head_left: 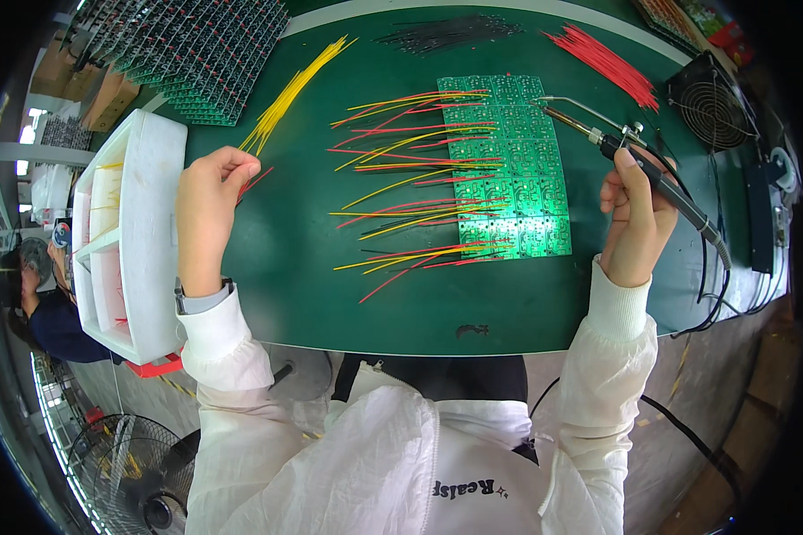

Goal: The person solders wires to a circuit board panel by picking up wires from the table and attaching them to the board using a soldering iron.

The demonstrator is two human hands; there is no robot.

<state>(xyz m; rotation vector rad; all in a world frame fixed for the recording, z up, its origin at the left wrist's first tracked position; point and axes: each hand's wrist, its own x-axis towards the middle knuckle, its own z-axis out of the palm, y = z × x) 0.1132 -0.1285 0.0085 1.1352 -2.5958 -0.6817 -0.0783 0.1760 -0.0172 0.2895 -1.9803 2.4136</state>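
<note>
My right hand [635,209] grips a soldering iron [656,178] fitted with a thin metal solder-feed tube [589,109]. Its tip reaches the upper right edge of a green circuit board panel [544,169]. Red, yellow and black wires [401,167] lie in several groups across the panel's left side, their loose ends pointing left. My left hand [210,209] is at the left, thumb and forefinger pinched together by the near end of a yellow wire bundle [299,87]. A few short red wires [257,184] show beside those fingers. What the pinch holds, if anything, cannot be made out.
Black wires [451,34] and red wires [602,64] lie at the back of the green table [348,312]. A white foam box [156,232] stands left, stacked boards [187,53] behind it. A small fan [709,102] and cables [718,285] are right. Another person [49,312] sits far left.
</note>
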